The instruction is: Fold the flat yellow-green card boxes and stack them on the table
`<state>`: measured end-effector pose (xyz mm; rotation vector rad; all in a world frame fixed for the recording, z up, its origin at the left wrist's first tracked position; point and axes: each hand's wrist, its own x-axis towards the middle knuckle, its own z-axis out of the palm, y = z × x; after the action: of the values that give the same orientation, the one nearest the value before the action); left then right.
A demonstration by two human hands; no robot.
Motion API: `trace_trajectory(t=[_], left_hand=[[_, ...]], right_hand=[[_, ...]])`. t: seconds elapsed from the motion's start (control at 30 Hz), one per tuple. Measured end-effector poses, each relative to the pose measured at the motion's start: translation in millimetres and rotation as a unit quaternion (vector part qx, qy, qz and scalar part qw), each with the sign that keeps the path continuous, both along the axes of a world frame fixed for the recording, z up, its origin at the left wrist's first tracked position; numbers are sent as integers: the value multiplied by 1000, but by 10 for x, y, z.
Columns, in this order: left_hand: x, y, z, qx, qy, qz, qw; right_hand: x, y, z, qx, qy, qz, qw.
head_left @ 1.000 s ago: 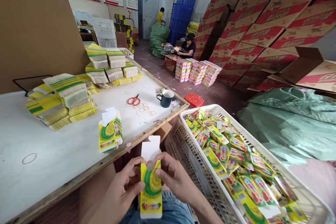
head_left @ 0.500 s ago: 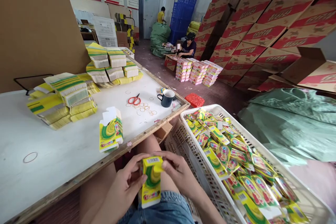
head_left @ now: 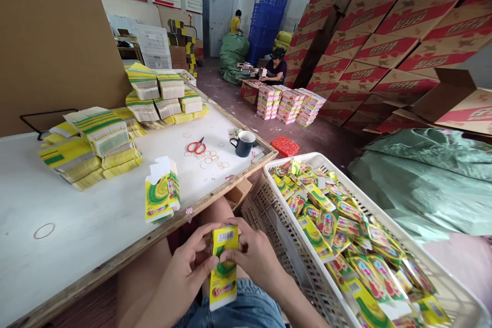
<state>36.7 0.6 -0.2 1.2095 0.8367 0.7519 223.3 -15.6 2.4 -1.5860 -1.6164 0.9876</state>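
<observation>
A small yellow and green printed carton point(head_left: 224, 284) is held above my lap, its barcode end at the top. My left hand point(head_left: 190, 264) grips its left edge, thumb on the front. My right hand point(head_left: 251, 251) holds the right side, with the thumb pressed on the green print and the fingers behind the top. What lies behind the carton is hidden. Close by, on the table's near edge, sits a short pile of flat, unfolded cartons point(head_left: 161, 192) with white flaps up.
The white table point(head_left: 92, 220) has a wooden rim. It bears bundled carton stacks point(head_left: 103, 138), red scissors point(head_left: 196, 146), rubber bands point(head_left: 210, 158) and a dark mug point(head_left: 244, 144). At my right a white crate point(head_left: 274, 205) holds many cartons. Two people point(head_left: 275, 67) work farther back.
My right thumb has moved left and down onto the carton's front, where the side flap now lies flat. The carton has shifted slightly down and right. Both hands still hold it.
</observation>
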Motion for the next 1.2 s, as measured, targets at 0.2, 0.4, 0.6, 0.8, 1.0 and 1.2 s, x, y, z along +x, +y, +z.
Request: trace_trajectory(t=[0.2,0.4,0.6,0.8,1.0,1.2], left_hand=[[181,-33,67,-36,-12,7,999],[-48,318,6,177,154,184,954],[-856,927,-89,292,453,131,832],[-979,860,65,322,459,140,816],[-495,86,-6,534,236,66,809],[-194,-122,-22,209,64,150,964]], right_hand=[[16,-30,-39,42,207,-12,977],[300,5,-172,170,418,-350,821],[262,-26,-346,37,526,-335,781],[-234,-8,-217,-20,510,-223,831],[-439,72,-11,-66,479,-121,867],[-399,12,-54,-38,458,-97,883]])
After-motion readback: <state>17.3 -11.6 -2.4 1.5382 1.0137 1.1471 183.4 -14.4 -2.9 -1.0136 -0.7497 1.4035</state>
